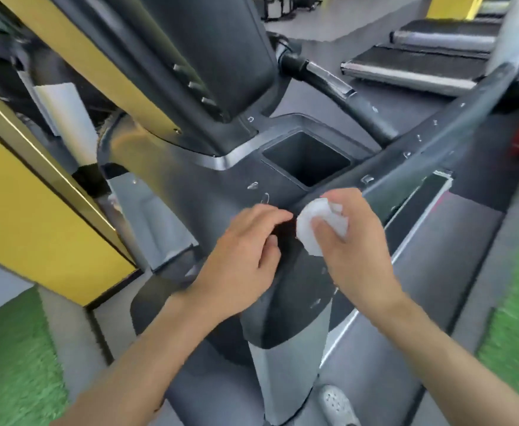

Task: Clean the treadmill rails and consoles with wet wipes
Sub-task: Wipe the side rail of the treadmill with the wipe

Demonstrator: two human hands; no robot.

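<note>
**Gym treadmill: wipe at the rail base**

Gym floor is grey, with green turf point(12, 348) on both sides and a yellow panel point(30, 216) at left. We stand at a dark grey treadmill console point(209, 192); its square pocket point(307, 161) sits just above our hands. Our right hand point(356, 247) pinches a crumpled white wet wipe point(316, 224) between thumb and fingers, at the spot where the side rail point(454, 142) meets the console. Our left hand point(242, 259) rests on the console just beside the wipe, fingers loosely bent, holding nothing. Its index tip is nearly at the wipe; we cannot tell if they touch. Rail runs up to the right, blurred. Curved handlebar point(344, 96) sits beyond the pocket. 2 other treadmill decks point(421, 63) lie at top right, well apart. 1 grey shoe point(338, 404) shows at the bottom edge.
</note>
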